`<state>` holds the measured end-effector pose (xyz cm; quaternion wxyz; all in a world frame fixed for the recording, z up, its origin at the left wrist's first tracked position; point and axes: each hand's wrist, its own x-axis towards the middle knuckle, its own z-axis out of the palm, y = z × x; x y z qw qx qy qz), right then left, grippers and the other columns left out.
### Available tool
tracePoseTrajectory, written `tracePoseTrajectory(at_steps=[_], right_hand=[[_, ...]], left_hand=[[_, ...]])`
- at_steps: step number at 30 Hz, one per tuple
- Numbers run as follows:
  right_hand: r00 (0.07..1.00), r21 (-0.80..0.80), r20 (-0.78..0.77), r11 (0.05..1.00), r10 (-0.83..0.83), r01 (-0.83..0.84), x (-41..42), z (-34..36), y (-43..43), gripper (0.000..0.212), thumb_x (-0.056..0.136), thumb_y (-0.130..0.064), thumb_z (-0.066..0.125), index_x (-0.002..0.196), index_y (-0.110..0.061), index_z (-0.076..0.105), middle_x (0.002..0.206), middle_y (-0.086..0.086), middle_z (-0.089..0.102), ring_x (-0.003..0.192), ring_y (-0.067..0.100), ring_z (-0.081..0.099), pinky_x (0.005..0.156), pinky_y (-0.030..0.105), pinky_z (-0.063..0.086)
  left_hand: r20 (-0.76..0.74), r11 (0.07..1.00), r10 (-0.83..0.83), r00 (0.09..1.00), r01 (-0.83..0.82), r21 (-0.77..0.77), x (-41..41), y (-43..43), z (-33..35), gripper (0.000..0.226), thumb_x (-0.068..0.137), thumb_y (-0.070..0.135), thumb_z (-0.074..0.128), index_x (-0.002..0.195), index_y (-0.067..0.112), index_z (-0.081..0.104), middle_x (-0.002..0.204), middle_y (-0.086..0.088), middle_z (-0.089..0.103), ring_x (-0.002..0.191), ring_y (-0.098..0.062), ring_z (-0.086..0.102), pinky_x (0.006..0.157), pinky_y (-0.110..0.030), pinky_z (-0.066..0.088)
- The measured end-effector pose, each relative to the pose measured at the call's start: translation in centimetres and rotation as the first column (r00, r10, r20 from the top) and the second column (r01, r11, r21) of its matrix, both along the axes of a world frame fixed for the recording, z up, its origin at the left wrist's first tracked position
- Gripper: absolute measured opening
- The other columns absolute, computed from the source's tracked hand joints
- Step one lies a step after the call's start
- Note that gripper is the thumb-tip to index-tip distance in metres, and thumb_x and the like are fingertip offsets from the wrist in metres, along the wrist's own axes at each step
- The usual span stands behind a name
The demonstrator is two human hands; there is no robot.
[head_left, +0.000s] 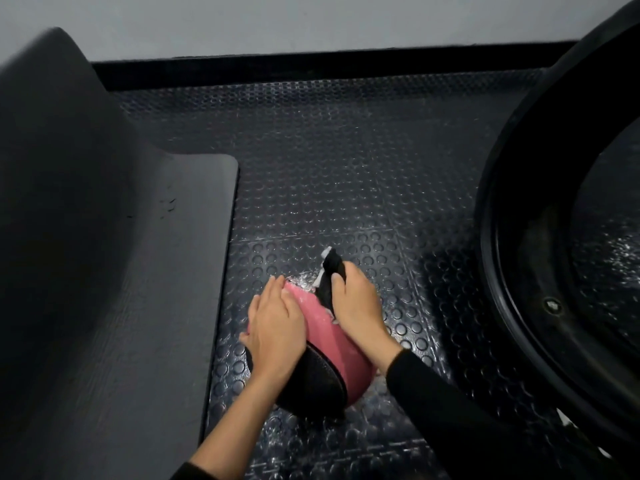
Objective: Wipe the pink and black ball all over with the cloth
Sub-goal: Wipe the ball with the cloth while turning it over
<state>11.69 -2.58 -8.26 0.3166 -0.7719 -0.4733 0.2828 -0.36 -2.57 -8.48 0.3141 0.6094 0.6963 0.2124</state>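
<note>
- On the black studded rubber floor [346, 161], near its front edge, sits the pink and black textured ball [325, 341], its pink half turned up and away, its black half toward the camera.
- At the ball's left side, the person's left grip [277, 327] lies flat and released, fingers straight and pressed against the pink surface.
- At the ball's upper right, the right grip [356, 306] is clenched around a bunched black cloth with a pale edge [332, 271], holding it against the ball; one end of the cloth sticks up past the knuckles.
- A black sleeve [450, 410] covers the right forearm.
- Along the floor's left edge stands a dark grey padded block with a raised, curved back [104, 271].
- At the floor's right edge leans a large black rubber ring [519, 237], partly out of frame.
- Beyond the floor's far edge, a black skirting strip [311, 69] runs beneath a plain grey wall [311, 22].
</note>
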Motion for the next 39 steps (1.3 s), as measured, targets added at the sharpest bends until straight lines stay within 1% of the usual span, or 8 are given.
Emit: tracePoseTrajectory(at_steps=[7, 10, 14, 20, 23, 26, 32, 39], right_hand=[[0.96, 0.229, 0.159, 0.937, 0.232, -0.264, -3.2, -0.4, -8.7, 0.045, 0.1, -0.031, 0.028, 0.144, -0.024, 0.034, 0.151, -0.016, 0.028, 0.143, 0.0, 0.014, 0.118, 0.024, 0.01], [0.994, 0.048, -0.046, 0.994, 0.102, -0.1, 0.2, -0.6, -1.9, 0.027, 0.101, -0.023, 0.035, 0.117, -0.014, 0.054, 0.115, 0.0, 0.058, 0.101, 0.015, 0.056, 0.078, 0.017, 0.044], [0.997, -0.164, -0.068, 0.986, -0.044, 0.033, 1.9, -1.0, 1.1, 0.022, 0.101, -0.023, 0.034, 0.097, -0.012, 0.052, 0.098, 0.006, 0.059, 0.077, 0.016, 0.052, 0.059, 0.022, 0.038], [0.985, 0.242, 0.103, 0.957, 0.138, -0.16, -3.0, -0.6, -8.7, 0.045, 0.101, -0.032, 0.027, 0.145, -0.022, 0.034, 0.149, -0.014, 0.031, 0.141, 0.0, 0.018, 0.118, 0.026, 0.015], [0.994, 0.101, 0.015, 0.989, 0.106, -0.107, -0.2, -0.4, -3.3, 0.031, 0.102, -0.023, 0.033, 0.123, -0.012, 0.052, 0.122, 0.001, 0.055, 0.104, 0.01, 0.055, 0.086, 0.011, 0.045], [0.998, -0.057, -0.059, 0.998, -0.016, 0.013, 1.2, -0.3, 0.1, 0.024, 0.102, -0.022, 0.033, 0.101, -0.011, 0.055, 0.097, 0.003, 0.059, 0.077, 0.016, 0.056, 0.051, 0.013, 0.036], [0.978, 0.22, 0.153, 0.96, 0.141, -0.173, -3.2, -1.1, -9.6, 0.051, 0.098, -0.042, 0.017, 0.147, -0.029, 0.024, 0.151, -0.018, 0.023, 0.143, -0.003, 0.009, 0.118, 0.025, 0.01], [0.998, -0.039, -0.048, 0.999, -0.027, 0.026, 0.7, -0.2, -0.2, 0.021, 0.101, -0.023, 0.034, 0.096, -0.015, 0.053, 0.097, 0.001, 0.058, 0.087, 0.019, 0.055, 0.059, 0.02, 0.036]], left_hand=[[0.07, 0.999, -0.032, 0.997, 0.03, 0.039, -1.3, 0.6, -0.3, 0.059, 0.09, 0.04, 0.018, 0.138, 0.022, 0.048, 0.145, 0.004, 0.046, 0.136, -0.016, 0.037, 0.114, -0.043, 0.026], [0.085, 0.998, -0.034, 0.996, 0.029, 0.059, -1.2, 0.2, 0.0, 0.061, 0.088, 0.041, 0.018, 0.139, 0.023, 0.047, 0.145, 0.007, 0.046, 0.135, -0.012, 0.037, 0.115, -0.039, 0.025], [0.048, 0.999, -0.003, 0.999, 0.001, 0.038, -0.7, 0.3, 0.0, 0.057, 0.092, 0.042, 0.017, 0.138, 0.028, 0.047, 0.145, 0.009, 0.045, 0.136, -0.014, 0.036, 0.111, -0.056, 0.027], [0.054, 0.998, -0.035, 0.998, 0.032, 0.045, -1.2, 0.6, -0.4, 0.061, 0.088, 0.045, 0.015, 0.136, 0.028, 0.049, 0.143, 0.009, 0.048, 0.134, -0.014, 0.039, 0.11, -0.055, 0.03], [0.052, 0.998, -0.053, 0.997, 0.05, 0.049, -1.1, 0.5, -0.5, 0.061, 0.089, 0.045, 0.015, 0.138, 0.027, 0.047, 0.144, 0.009, 0.046, 0.135, -0.013, 0.037, 0.11, -0.054, 0.03], [0.028, 0.998, -0.038, 0.999, 0.037, 0.048, -0.6, 0.5, -0.4, 0.062, 0.088, 0.046, 0.013, 0.138, 0.028, 0.046, 0.145, 0.01, 0.045, 0.136, -0.013, 0.036, 0.109, -0.055, 0.03], [0.027, 0.997, -0.057, 0.998, 0.055, 0.047, -0.7, 0.7, -0.4, 0.065, 0.086, 0.047, 0.012, 0.135, 0.028, 0.05, 0.143, 0.011, 0.048, 0.135, -0.013, 0.038, 0.109, -0.054, 0.03], [0.039, 0.999, -0.031, 0.999, 0.03, 0.035, -0.5, 0.9, -0.2, 0.062, 0.088, 0.045, 0.014, 0.136, 0.027, 0.049, 0.142, 0.01, 0.048, 0.134, -0.013, 0.039, 0.109, -0.055, 0.03]])
